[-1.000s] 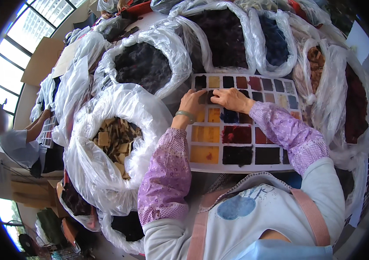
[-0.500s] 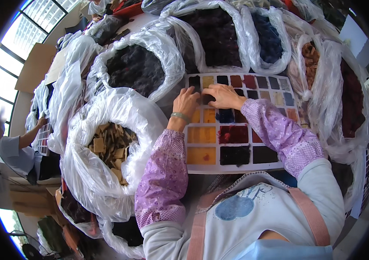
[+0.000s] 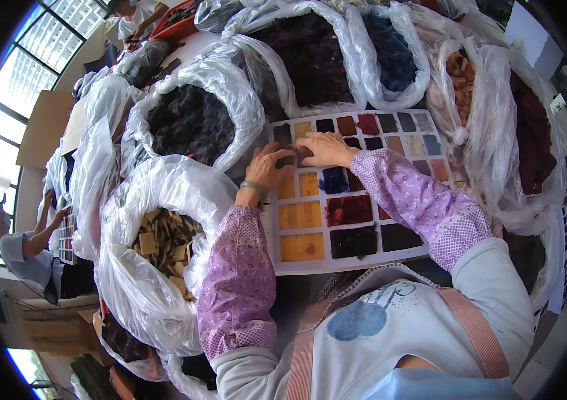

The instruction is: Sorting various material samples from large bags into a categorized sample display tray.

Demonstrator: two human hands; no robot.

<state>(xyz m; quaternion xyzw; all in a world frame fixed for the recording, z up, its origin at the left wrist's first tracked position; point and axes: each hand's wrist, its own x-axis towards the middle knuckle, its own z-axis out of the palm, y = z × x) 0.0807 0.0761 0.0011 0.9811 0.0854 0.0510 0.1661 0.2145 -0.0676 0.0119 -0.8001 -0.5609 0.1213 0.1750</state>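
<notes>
A white board with a grid of openings lies in front of me, filled with swatches of coloured fluffy material. My left hand curls its fingers over the left side of the grid, closed on dark fluff in a cell. My right hand meets it from the right, fingers pressed together and bent down onto the same dark cell; its fingertips are partly hidden. Nearest to the hands are a yellow swatch, a dark blue swatch and, farther down, a red swatch.
Clear plastic bags surround the board: one with tan chips, others with black fluff, dark purple fluff, blue fluff, orange-brown pieces and dark red material. A person works with another grid at far left.
My view has shifted slightly, so the board and bags sit farther left. Both hands remain at the same dark cell. More of the person at the top left shows.
</notes>
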